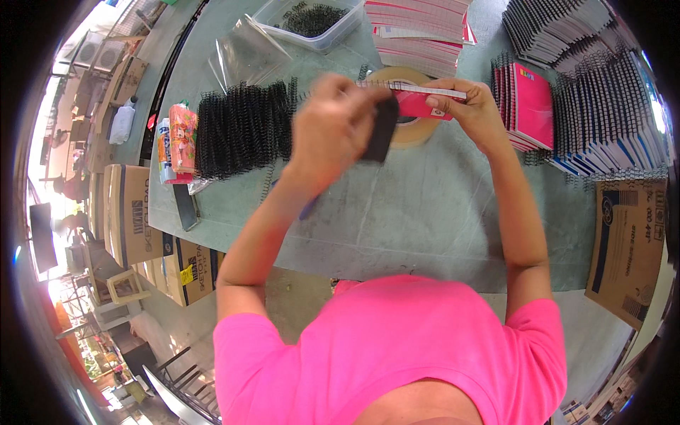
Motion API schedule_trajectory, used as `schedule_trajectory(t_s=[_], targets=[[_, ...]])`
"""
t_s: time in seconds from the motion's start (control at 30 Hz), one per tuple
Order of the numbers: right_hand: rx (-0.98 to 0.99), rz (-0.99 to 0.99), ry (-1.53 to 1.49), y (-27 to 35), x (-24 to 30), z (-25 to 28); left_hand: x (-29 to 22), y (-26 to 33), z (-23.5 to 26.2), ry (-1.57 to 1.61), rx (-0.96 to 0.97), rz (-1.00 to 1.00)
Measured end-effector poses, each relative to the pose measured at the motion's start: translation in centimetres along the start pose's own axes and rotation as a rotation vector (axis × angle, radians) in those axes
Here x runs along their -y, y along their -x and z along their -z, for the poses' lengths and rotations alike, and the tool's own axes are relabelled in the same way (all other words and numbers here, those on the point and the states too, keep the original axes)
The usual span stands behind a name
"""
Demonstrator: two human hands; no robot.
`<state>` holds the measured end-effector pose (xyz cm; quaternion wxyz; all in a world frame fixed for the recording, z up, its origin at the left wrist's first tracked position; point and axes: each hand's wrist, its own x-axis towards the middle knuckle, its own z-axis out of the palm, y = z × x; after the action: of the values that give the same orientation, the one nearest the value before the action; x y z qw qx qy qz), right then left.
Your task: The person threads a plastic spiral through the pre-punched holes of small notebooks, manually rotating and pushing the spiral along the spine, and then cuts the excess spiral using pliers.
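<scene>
My right hand (478, 113) grips one end of a thin red notebook (418, 105), thumb on its cover. The notebook is raised over the table, with its punched white edge upward. My left hand (329, 127) is at the notebook's other end, its fingers smeared by motion. Beside those fingers hangs a flat black piece (382, 131); whether the hand holds it is unclear. Behind the notebook lies a large tan ring (418, 136), like a roll of tape, partly hidden. A heap of black spiral binding coils (244, 131) lies left of my left hand.
A clear tub (340, 41) of coils and a stack of red-edged booklets (418, 39) stand at the back. Bound red notebooks (535, 106) and piled spiral notebooks (602, 120) line the right. At left are a plastic bag (248, 53), a phone (186, 207) and cardboard boxes (134, 212).
</scene>
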<state>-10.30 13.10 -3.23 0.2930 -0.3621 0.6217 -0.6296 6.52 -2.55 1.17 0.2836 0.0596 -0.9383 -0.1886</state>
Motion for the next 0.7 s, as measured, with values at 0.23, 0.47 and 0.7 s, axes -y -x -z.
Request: schedule_trajectory(t_s=[0.23, 0.47, 0.7], targets=[[0.005, 0.044, 0.005, 0.6, -0.9, 0.1, -0.8, -1.1, -0.5, 0.031, -0.201, -0.077], [-0.005, 0.019, -0.071, 0.9, -2.3, 0.4, -2.2, -2.9, 0.2, -0.018, -0.199, -0.073], [0.051, -0.019, -0.099, 1.3, -2.4, 0.6, -1.7, -3.7, -1.8, 0.114, -0.212, -0.17]])
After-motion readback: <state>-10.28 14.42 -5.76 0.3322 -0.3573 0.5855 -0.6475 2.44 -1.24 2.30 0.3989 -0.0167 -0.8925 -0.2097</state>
